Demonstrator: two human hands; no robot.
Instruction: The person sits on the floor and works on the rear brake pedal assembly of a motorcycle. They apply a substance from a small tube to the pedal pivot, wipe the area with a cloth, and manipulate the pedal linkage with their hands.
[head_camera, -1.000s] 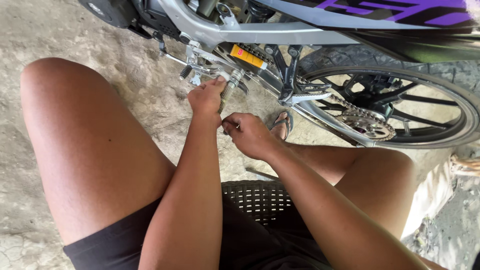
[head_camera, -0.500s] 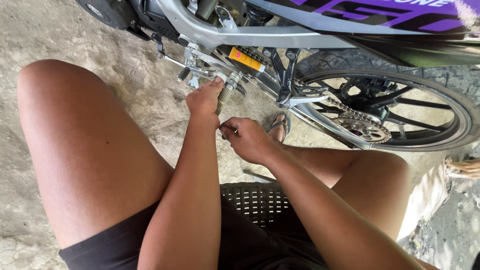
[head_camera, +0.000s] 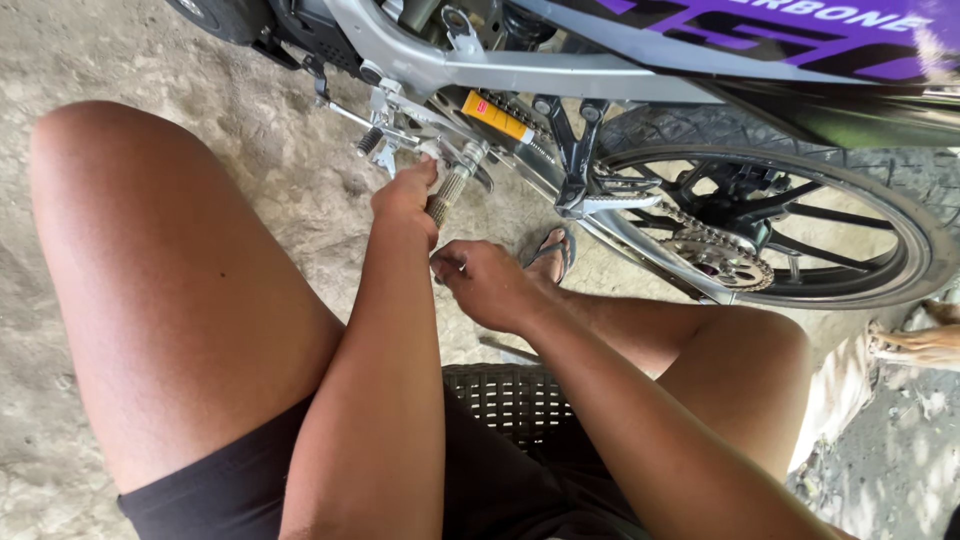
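— Where is the left hand (head_camera: 405, 192)?
— Up at the motorcycle's footpeg (head_camera: 447, 186), fingers closed round it, just below the silver frame (head_camera: 520, 70).
— And the right hand (head_camera: 487, 283)?
— Lower, near the left wrist, fingers curled in a pinch; I cannot tell what it grips, if anything.
— What lies around?
— The rear wheel (head_camera: 800, 225) and sprocket (head_camera: 722, 258) to the right, a sandalled foot (head_camera: 553, 252) on the concrete between.
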